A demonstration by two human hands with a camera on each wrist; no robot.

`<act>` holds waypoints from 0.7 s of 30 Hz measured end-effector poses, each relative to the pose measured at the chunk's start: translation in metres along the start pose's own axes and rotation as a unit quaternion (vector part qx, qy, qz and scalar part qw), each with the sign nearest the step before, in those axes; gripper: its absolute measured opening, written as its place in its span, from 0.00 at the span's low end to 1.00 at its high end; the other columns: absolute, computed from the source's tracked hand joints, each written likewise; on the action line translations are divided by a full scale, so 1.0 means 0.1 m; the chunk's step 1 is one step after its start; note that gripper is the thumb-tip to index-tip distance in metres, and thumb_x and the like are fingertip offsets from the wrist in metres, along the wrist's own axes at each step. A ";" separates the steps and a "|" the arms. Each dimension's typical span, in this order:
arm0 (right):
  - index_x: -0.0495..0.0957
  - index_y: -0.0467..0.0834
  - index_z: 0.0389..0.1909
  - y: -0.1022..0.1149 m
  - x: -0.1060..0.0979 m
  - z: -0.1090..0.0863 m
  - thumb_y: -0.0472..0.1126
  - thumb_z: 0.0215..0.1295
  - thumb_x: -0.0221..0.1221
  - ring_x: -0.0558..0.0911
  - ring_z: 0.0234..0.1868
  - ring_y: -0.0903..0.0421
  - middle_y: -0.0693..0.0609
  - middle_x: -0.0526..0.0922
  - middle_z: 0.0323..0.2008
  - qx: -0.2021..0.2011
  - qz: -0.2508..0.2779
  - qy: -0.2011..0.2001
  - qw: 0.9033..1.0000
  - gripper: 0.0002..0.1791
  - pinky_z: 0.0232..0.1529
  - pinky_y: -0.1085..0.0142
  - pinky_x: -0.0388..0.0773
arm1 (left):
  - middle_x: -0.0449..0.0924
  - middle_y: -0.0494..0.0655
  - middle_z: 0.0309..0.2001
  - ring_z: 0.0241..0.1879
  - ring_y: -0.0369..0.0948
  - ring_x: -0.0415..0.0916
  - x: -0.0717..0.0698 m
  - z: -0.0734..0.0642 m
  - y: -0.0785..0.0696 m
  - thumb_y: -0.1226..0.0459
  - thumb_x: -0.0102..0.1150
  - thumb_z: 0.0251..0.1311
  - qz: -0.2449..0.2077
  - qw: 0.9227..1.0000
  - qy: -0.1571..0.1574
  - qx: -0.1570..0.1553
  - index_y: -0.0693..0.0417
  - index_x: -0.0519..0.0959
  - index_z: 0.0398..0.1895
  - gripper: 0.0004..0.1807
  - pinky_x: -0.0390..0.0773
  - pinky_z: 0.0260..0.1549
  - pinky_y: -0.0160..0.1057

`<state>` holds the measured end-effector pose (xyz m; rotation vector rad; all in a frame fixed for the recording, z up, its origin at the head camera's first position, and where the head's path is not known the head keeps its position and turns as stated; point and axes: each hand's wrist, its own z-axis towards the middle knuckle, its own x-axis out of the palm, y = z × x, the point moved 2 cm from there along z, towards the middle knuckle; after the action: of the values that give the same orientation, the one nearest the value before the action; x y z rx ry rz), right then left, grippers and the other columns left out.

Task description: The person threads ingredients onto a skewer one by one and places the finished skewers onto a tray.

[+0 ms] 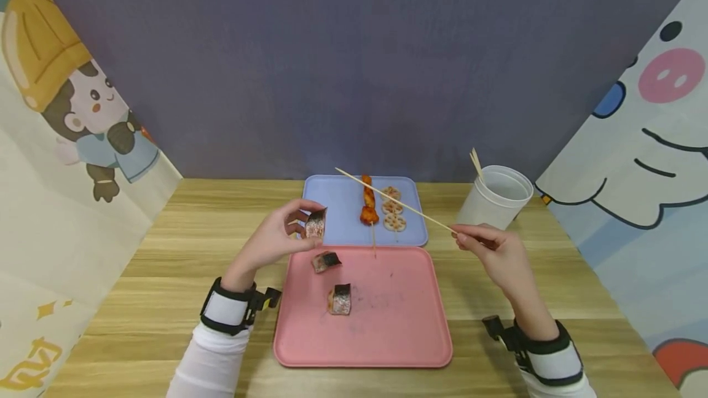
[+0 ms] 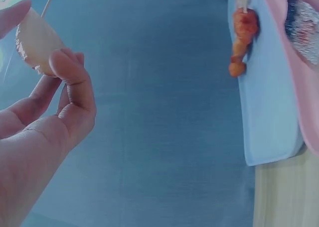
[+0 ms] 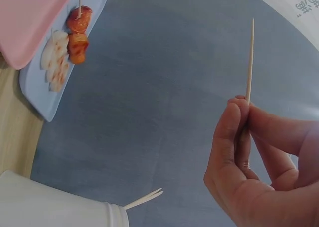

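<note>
My left hand (image 1: 279, 232) grips a piece of fish (image 1: 315, 225) with dark, silvery skin, held up over the edge between the two trays. In the left wrist view the pale flesh side of that fish piece (image 2: 37, 43) shows between thumb and fingers. My right hand (image 1: 498, 253) pinches a long bamboo skewer (image 1: 395, 199) near one end; it slants up to the left, its far tip apart from the fish. Two more fish pieces (image 1: 326, 261) (image 1: 340, 300) lie on the pink tray (image 1: 398, 336), below my left hand.
Behind the pink tray lies a blue tray (image 1: 337, 195) with a skewer of reddish-orange chunks (image 1: 368, 201) and a skewer of lotus root slices (image 1: 394, 222). A white tub (image 1: 492, 201) holding several skewers (image 1: 476, 163) stands at the back right, near the dark back wall (image 1: 354, 66).
</note>
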<state>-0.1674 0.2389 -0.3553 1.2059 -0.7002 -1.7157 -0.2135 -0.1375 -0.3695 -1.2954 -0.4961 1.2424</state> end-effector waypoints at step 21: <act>0.84 0.37 0.43 -0.02 -0.03 0.01 0.29 0.60 0.61 0.82 0.31 0.70 0.53 0.85 0.31 -0.017 -0.057 0.027 0.998 0.11 0.32 0.75 0.80 | 0.70 0.53 0.56 0.45 0.41 0.76 -0.10 0.16 -0.18 0.79 0.64 0.49 -0.165 0.984 -0.065 0.016 0.61 0.68 0.60 0.32 0.80 0.40 0.34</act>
<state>-0.1683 0.2418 -0.3553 1.2854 -0.5780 -1.7736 -0.2227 -0.1359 -0.3451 -1.0578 -0.7500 1.0533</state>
